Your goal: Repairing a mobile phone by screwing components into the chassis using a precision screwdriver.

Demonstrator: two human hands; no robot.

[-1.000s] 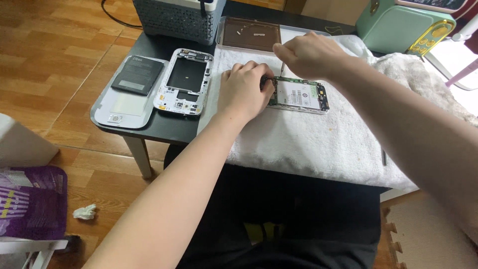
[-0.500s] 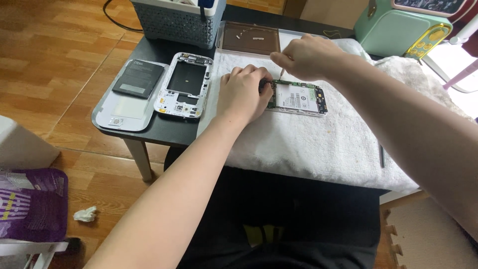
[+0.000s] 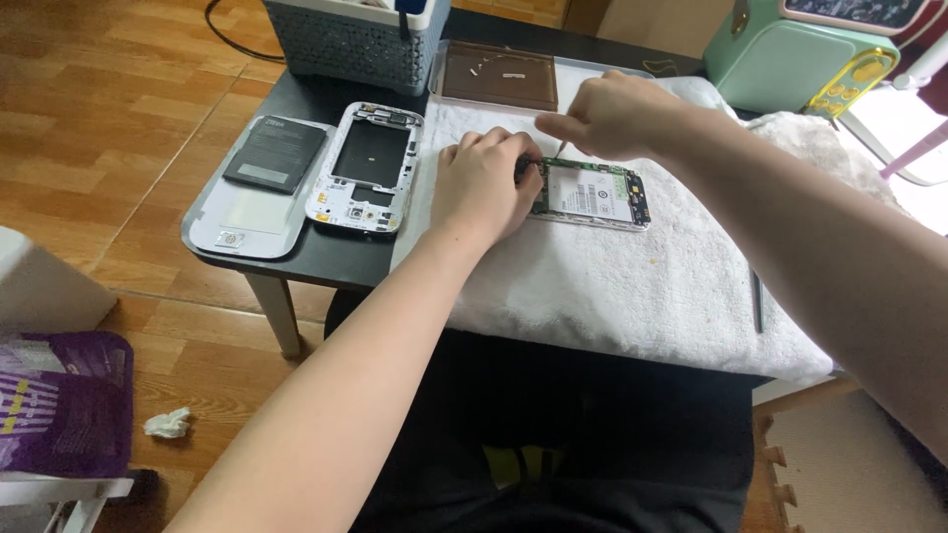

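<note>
Circuitry shows plainly on the opened phone (image 3: 590, 194): a green board runs along its far edge, a pale rectangular panel fills the middle, and dark connectors sit at its right end. It lies flat on the white towel (image 3: 612, 286), at about one o'clock from the middle of the view. The left hand (image 3: 486, 185) rests knuckles-up at the phone's nine o'clock end, its fingers curled together over that edge and pressing it down. The right hand (image 3: 612, 114) hovers at the phone's eleven o'clock, thumb and forefinger pinched on a thin tool (image 3: 559, 148) whose tip points down at the board's near-left corner. Off at nine o'clock from the left hand, a white phone frame (image 3: 363, 166) sits on the dark table (image 3: 326, 252), just beside a battery (image 3: 276, 154) lying on a grey back cover (image 3: 247, 212).
</note>
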